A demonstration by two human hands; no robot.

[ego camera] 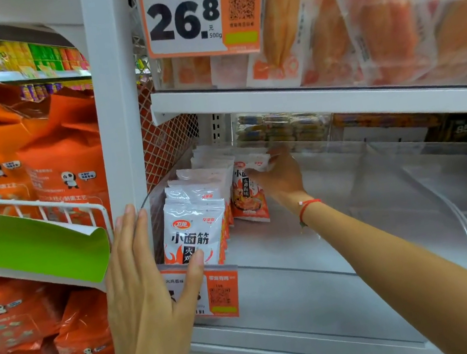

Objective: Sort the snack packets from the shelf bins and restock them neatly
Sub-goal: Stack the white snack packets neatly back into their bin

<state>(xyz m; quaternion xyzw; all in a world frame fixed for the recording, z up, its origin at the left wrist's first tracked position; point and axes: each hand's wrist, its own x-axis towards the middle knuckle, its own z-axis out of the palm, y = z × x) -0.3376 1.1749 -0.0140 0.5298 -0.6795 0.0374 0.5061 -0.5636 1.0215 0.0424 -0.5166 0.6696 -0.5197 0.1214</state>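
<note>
Head view shows white snack packets (198,214) standing in a row at the left end of a clear shelf bin (448,201). Right hand (280,173) reaches deep inside, its grip pinched on one small packet (257,162) behind the row. Left hand (143,289) is flat, fingers straight, thumb touching the front packet (193,230) above an orange price tag (223,292).

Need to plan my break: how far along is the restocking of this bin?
Done: one row of packets stands upright on the bin's left. In hand: right hand grips a packet starting a second row; left hand rests open at the front. Left: most of the bin lies bare.
</note>
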